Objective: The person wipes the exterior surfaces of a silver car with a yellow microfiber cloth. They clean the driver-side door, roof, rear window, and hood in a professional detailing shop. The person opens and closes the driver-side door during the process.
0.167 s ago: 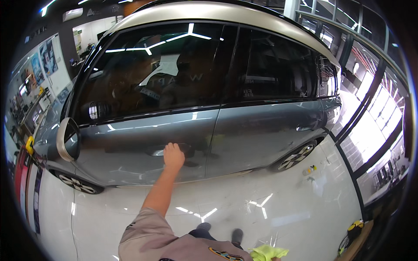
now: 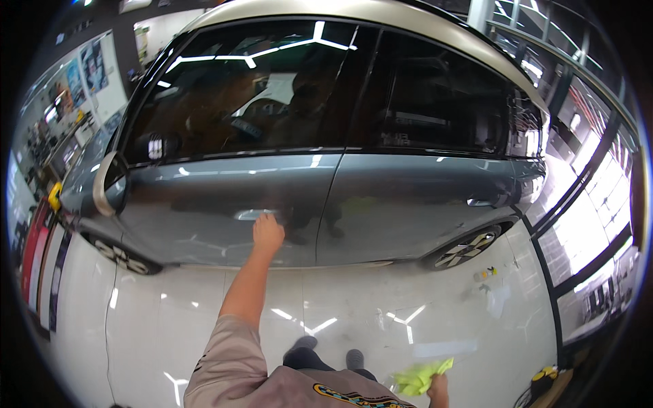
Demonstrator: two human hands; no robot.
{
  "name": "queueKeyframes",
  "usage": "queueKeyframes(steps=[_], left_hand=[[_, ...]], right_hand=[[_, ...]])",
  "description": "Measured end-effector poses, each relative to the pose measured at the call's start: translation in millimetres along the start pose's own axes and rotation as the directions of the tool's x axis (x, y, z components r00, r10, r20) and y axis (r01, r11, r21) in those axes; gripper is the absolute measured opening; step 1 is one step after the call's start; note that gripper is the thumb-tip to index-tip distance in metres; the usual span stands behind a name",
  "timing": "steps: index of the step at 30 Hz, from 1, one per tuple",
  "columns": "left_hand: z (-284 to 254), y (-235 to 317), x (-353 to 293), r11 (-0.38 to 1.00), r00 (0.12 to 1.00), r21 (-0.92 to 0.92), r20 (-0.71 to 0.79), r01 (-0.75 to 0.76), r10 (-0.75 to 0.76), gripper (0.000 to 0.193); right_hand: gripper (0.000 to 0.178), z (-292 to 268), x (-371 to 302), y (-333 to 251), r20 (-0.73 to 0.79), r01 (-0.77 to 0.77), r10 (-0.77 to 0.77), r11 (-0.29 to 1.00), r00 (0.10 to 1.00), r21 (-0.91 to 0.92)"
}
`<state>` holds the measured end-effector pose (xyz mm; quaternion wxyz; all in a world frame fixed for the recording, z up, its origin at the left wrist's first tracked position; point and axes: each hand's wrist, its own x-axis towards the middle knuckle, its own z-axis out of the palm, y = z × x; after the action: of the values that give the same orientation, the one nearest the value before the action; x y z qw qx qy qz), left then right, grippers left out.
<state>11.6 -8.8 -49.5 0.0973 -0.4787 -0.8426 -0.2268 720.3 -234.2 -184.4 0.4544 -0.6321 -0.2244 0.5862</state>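
left hand (image 2: 267,233) slightly lower against front door (image 2: 224,211), yellow cloth (image 2: 420,377) further into view

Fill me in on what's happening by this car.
A person stands beside a grey-blue car on a glossy white floor. Their left hand reaches out to the front door handle, fingers at the handle. Their right hand, low by their side, holds a yellow-green cloth. The doors look closed.

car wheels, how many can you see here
2. The front wheel sits at lower left under the side mirror; the rear wheel sits at lower right behind the rear door. Those on the far side are hidden.
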Motion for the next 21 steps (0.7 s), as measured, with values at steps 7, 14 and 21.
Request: queueKeyframes(steps=[7, 14, 21], left_hand=[[20, -21, 52, -0.635, 0.577, -0.745, 0.616, 0.205, -0.536, 0.053], [28, -33, 54, -0.783, 0.766, -0.615, 0.548, 0.097, -0.336, 0.059], [15, -29, 58, -0.676, 0.689, -0.722, 0.566, 0.150, -0.452, 0.062]], right_hand=[[0.044, -22, 38, -114, 0.065, 0.261, -0.261, 0.965, 0.963, 0.012], [0.058, -51, -106, -36, -0.064, 0.007, -0.133, 0.477, 0.989, -0.879], [0.043, -68, -145, 35, -0.216, -0.126, -0.005, 0.801, 0.976, -0.586]])
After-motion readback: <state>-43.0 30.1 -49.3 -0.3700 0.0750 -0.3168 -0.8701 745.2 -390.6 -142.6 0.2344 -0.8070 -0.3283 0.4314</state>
